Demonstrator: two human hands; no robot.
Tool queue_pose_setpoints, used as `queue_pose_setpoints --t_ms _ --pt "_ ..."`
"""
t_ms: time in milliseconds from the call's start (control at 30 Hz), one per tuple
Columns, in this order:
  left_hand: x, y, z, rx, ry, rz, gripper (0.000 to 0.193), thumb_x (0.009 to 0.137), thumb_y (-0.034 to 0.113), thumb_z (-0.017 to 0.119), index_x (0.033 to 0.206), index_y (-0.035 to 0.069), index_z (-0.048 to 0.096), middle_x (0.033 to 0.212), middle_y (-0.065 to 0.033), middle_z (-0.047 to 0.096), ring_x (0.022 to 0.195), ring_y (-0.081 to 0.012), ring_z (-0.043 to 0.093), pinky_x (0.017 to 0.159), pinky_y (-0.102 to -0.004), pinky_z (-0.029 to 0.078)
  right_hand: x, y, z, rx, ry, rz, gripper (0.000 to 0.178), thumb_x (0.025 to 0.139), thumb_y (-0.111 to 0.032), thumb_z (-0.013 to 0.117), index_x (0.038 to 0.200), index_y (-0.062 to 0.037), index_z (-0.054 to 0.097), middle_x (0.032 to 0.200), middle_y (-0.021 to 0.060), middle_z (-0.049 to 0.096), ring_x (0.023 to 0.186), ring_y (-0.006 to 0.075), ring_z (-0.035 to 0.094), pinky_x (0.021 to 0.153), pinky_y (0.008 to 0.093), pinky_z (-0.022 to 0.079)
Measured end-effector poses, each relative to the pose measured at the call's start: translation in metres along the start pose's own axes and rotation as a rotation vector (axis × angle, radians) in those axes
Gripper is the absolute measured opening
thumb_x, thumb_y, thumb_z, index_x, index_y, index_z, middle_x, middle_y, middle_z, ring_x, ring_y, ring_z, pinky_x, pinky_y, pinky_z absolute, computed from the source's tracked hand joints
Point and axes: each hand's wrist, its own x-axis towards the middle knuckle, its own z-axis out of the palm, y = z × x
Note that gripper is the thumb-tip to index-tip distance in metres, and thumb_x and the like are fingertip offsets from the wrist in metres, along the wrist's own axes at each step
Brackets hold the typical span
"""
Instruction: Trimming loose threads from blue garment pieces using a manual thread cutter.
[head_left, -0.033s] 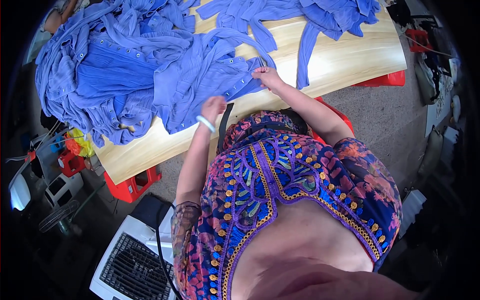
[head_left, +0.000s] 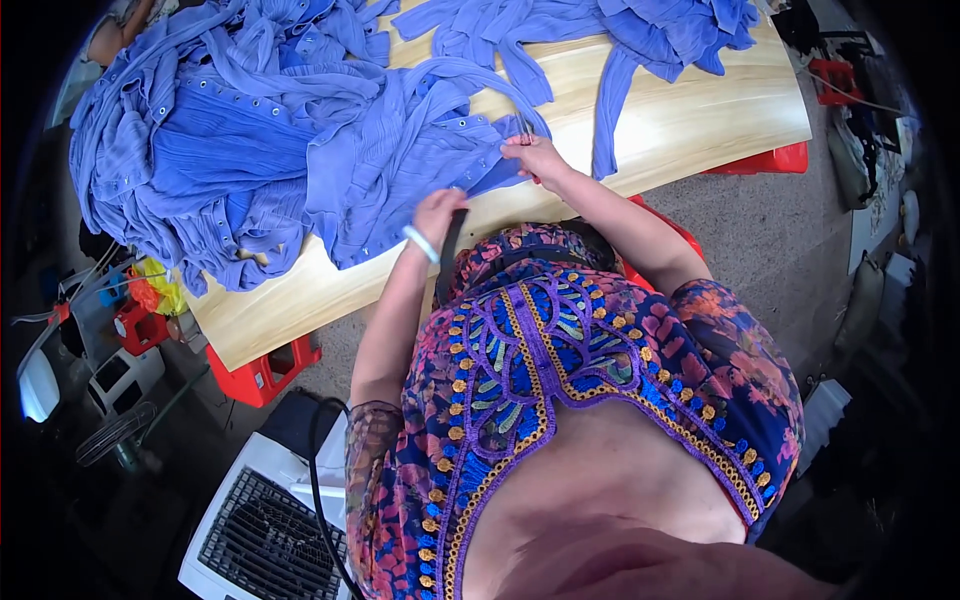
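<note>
A blue knitted button-front garment point(head_left: 375, 165) lies spread over the near part of the table, one edge running toward my hands. My right hand point(head_left: 538, 160) is closed at that edge, round small metal scissors point(head_left: 525, 127) whose thin blades point away from me over the fabric. My left hand point(head_left: 438, 214), wearing a pale bracelet, is curled at the garment's near edge beside a black strap point(head_left: 453, 238). Motion smears its fingers, so whether they pinch the cloth cannot be told.
More blue garments point(head_left: 230, 155) are heaped on the left of the wood-look table point(head_left: 715, 115), and others point(head_left: 680, 35) lie at its far right. Red stools point(head_left: 265, 370) stand under the table. A white fan unit point(head_left: 270, 525) is on the floor at lower left. Another person's arm point(head_left: 105, 42) shows at far left.
My left hand has shifted slightly right along the garment's near edge. My right hand and the scissors have barely moved.
</note>
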Motion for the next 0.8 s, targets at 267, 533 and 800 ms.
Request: queue_pose_setpoints --t_ms 267,533,800 --pt "0.001 0.072 0.064 -0.608 -0.608 0.013 0.034 0.082 0.036 0.048 0.097 0.006 0.051 0.085 -0.0049 0.055 0.077 -0.0149 0.052 0.074 -0.0287 0.039 -0.090 -0.059 0.019 0.602 -0.197 -0.080 0.006 0.075 -0.009 0.057 0.078 -0.0060 0.053 0.059 -0.0004 0.051 0.041 0.0032 0.036 0.038 0.0169 0.031" --pt "-0.021 0.098 0.049 -1.085 -0.417 0.020 0.032 0.078 0.023 0.050 0.102 0.002 0.048 0.101 -0.0101 0.053 0.090 -0.0184 0.051 0.080 -0.0316 0.040 -0.120 -0.079 0.021 0.394 -0.132 -0.248 0.012 0.076 -0.014 0.057 0.083 -0.0054 0.052 0.050 -0.0056 0.038 0.041 0.0029 0.032 0.043 0.0186 0.032" --pt "-0.035 0.100 0.041 -0.881 -0.304 0.243 0.024 0.080 0.015 0.048 0.096 -0.002 0.052 0.093 -0.0120 0.057 0.090 -0.0223 0.053 0.082 -0.0322 0.040 -0.131 -0.087 0.021 0.312 -0.190 -0.344 0.013 0.077 -0.015 0.058 0.083 -0.0054 0.052 0.051 -0.0060 0.037 0.042 0.0022 0.031 0.045 0.0194 0.034"
